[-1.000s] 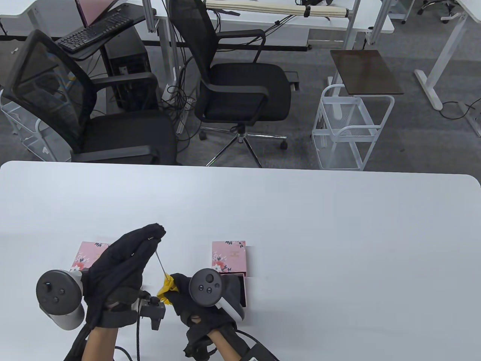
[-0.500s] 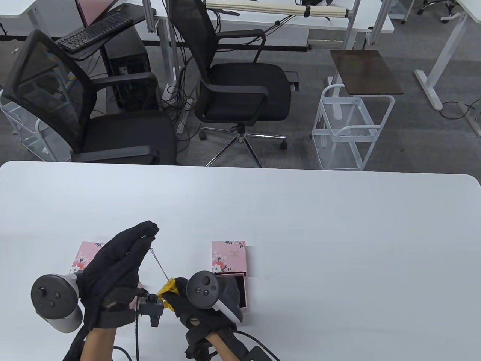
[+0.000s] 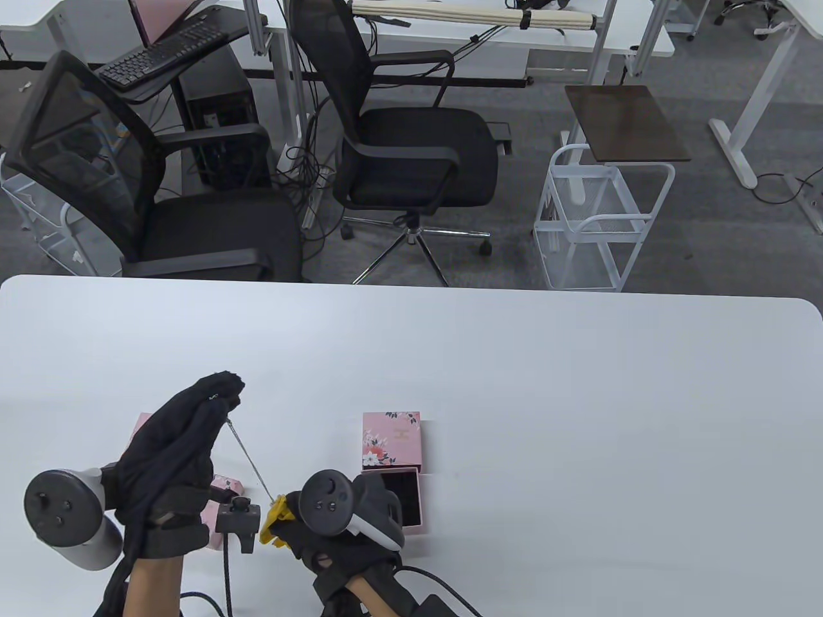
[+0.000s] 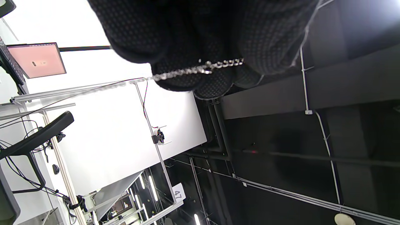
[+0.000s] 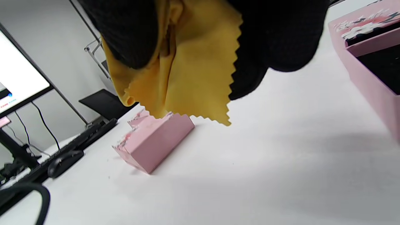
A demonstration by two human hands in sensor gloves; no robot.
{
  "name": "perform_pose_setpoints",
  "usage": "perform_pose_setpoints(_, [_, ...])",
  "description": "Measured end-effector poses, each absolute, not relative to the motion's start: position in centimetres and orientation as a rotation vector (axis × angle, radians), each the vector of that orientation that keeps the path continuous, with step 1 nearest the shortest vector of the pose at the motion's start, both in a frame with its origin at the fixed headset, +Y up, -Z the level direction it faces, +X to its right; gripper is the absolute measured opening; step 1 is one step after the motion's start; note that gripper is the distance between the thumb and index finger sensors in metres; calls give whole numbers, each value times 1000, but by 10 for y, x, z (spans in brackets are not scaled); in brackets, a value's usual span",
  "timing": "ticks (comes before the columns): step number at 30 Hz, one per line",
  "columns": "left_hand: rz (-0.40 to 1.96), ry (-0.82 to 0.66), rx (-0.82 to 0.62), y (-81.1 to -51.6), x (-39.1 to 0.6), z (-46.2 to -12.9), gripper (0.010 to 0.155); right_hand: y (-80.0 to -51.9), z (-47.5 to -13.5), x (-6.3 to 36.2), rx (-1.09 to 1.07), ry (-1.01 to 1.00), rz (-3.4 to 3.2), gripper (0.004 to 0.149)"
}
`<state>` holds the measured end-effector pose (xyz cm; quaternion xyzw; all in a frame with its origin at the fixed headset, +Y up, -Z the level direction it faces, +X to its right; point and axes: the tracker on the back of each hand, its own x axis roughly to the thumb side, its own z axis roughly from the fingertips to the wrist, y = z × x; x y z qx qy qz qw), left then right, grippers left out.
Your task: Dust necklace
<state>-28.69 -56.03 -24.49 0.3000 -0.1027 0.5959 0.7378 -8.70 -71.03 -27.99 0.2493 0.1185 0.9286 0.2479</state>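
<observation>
A thin silver necklace chain (image 3: 247,459) runs taut between my two hands above the table. My left hand (image 3: 222,392) pinches its upper end between the fingertips; the left wrist view shows the chain (image 4: 200,68) lying across the gloved fingers. My right hand (image 3: 283,514) grips a yellow cloth (image 3: 275,512) folded around the chain's lower end. In the right wrist view the cloth (image 5: 187,78) with its zigzag edge hangs from the black fingers. The part of the chain inside the cloth is hidden.
An open pink jewellery box (image 3: 411,504) with a black lining sits beside my right hand, its floral lid (image 3: 391,438) just behind it. A second pink floral box (image 3: 222,488) lies under my left hand. Office chairs (image 3: 411,148) stand beyond the white table's (image 3: 514,385) far edge.
Both hands have shifted left and slightly toward the table's front edge, keeping the chain stretched between them. The open box's black lining now shows more.
</observation>
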Motion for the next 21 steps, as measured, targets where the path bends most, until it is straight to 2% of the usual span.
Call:
perform_pose_setpoints(5, [1309,-224,625,-560,-294,-246,37,-710,-277,-92,722,312,2607,44])
perform_pose_setpoints(11, [1300,-213,606,-560,-297,-246,37,-686,-281,-74,663,161,2637,44])
perform_pose_setpoints(15, [1301,-220,582,-560,-298,-248,37,-663,-288,-36,508,5,2597,46])
perform_pose_setpoints(21, [1291,-224,558,-563,-291,-250,37,-655,-296,50,226,-108,2605,47])
